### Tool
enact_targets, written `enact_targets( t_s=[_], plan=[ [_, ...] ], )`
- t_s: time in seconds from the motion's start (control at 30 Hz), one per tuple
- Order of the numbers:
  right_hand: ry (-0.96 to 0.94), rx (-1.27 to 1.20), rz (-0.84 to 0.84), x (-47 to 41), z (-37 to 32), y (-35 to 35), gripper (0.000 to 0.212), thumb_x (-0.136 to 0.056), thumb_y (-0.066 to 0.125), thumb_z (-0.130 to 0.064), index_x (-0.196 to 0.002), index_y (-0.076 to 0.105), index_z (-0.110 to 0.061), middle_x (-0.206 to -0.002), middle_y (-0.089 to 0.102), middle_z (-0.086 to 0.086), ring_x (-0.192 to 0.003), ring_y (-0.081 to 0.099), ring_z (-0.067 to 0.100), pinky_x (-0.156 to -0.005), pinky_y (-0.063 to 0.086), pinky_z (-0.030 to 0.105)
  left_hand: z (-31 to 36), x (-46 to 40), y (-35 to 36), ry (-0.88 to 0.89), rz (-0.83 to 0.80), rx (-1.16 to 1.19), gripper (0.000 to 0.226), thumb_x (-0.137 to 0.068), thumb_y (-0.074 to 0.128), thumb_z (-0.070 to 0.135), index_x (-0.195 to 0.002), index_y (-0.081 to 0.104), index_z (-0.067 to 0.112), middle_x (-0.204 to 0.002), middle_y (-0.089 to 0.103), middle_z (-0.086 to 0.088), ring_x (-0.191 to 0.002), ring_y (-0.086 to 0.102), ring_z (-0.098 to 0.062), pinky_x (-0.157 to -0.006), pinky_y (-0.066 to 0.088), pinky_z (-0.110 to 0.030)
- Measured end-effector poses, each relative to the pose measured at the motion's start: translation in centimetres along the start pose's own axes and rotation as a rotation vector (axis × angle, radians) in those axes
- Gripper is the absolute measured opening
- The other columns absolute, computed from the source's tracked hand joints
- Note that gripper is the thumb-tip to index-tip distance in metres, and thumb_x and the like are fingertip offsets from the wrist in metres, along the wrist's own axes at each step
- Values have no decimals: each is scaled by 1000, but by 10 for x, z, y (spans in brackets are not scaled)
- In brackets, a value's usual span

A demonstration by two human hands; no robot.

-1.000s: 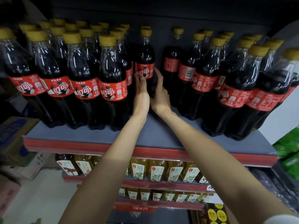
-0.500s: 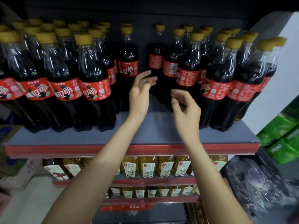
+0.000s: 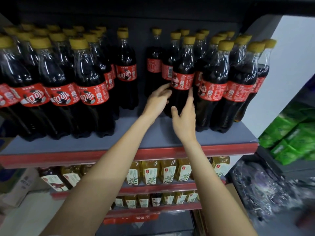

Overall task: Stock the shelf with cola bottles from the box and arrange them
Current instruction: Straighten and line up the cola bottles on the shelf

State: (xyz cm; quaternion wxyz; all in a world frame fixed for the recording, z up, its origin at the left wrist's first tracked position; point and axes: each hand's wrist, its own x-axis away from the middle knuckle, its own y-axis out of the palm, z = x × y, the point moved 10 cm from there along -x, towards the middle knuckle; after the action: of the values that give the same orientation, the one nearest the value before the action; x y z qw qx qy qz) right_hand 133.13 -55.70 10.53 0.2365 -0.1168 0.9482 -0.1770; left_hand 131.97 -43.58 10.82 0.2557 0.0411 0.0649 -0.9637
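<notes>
Glossy dark plastic cola bottle (image 3: pixel 182 79), our left hand (image 3: pixel 157 101) and right hand (image 3: pixel 185 120) cupping its ribbed waist, fingers relaxed, not clenched.

Both hands flank one cola bottle (image 3: pixel 183 79) on the grey shelf (image 3: pixel 119 142): left hand (image 3: pixel 157 102) touching at its nine o'clock, right hand (image 3: pixel 185 122) at five o'clock, fingers straight.
</notes>
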Motion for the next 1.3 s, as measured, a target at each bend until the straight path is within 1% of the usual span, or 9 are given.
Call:
enact_targets(
  t_s=[0.13, 0.27, 0.4, 0.6, 0.7, 0.87, 1.0, 1.17, 1.3],
  plan=[
    [-94, -18, -90, -1, -7, 4, 78, -94, 54, -5, -154, 8, -21, -147, 44, 11, -131, 44, 22, -96, 34, 19, 0, 25, -32, 99, 104, -133, 41, -95, 54, 19, -135, 52, 26, -116, 64, 7, -109, 58, -5, -103, 44, -30],
    [-148, -128, -212, 2, -23, 27, 79, -88, 60, 3, -152, 21, -20, -133, 52, -6, -123, 48, 3, -105, 40, 22, -6, 56, -62, 113, 178, -41, 45, -98, 48, 13, -142, 43, 21, -137, 53, 2, -122, 49, -3, -107, 38, -25],
    [-149, -171, -316, -3, -35, 56, 80, -84, 67, 3, -150, 29, -21, -117, 53, -18, -99, 50, -24, -96, 43, 10, -10, 75, -87, 80, 286, -49, 48, -98, 44, 10, -145, 37, 22, -145, 46, -3, -133, 41, -7, -105, 32, -17],
    [-128, -220, -387, -6, -46, 88, 76, -86, 60, 5, -149, 29, -26, -126, 61, 3, -120, 56, 11, -102, 48, 42, -21, 80, -100, 48, 277, 75, 53, -100, 40, 12, -149, 24, 23, -156, 25, 3, -139, 23, -2, -119, 21, -34],
    [-131, -219, -401, -6, -49, 100, 77, -87, 56, 7, -150, 26, -24, -130, 60, 5, -124, 55, 14, -106, 45, 38, -24, 84, -102, 51, 296, 60, 54, -101, 40, 16, -150, 22, 24, -158, 19, 5, -144, 17, -6, -120, 18, -37],
    [-137, -196, -388, -8, -52, 108, 79, -86, 55, 8, -151, 24, -24, -129, 61, 6, -121, 56, 13, -94, 41, 7, -22, 85, -101, 70, 320, 12, 53, -102, 39, 18, -151, 18, 23, -160, 11, 6, -146, 11, -7, -120, 14, -33],
    [-138, -197, -405, -5, -54, 111, 80, -87, 55, 8, -152, 20, -24, -138, 55, 6, -129, 49, 18, -104, 40, 21, -20, 87, -99, 61, 325, 8, 53, -102, 39, 23, -151, 18, 23, -160, 10, 6, -146, 10, -7, -120, 15, -33],
    [-134, -197, -416, -2, -55, 104, 70, -90, 55, 4, -150, 27, -18, -139, 52, 11, -131, 46, 20, -109, 39, 35, -13, 96, -101, 66, 316, 26, 51, -101, 44, 23, -148, 28, 26, -155, 27, 6, -140, 28, -7, -117, 26, -34],
    [-244, -52, -65, -15, -43, 52, 49, -85, 54, -1, -134, 51, -7, -131, 54, 14, -122, 51, 29, -105, 40, 44, 24, 137, -114, 354, 436, -241, 45, -94, 54, 7, -137, 45, 19, -130, 53, 7, -122, 49, -4, -103, 41, -24]
  ],
)
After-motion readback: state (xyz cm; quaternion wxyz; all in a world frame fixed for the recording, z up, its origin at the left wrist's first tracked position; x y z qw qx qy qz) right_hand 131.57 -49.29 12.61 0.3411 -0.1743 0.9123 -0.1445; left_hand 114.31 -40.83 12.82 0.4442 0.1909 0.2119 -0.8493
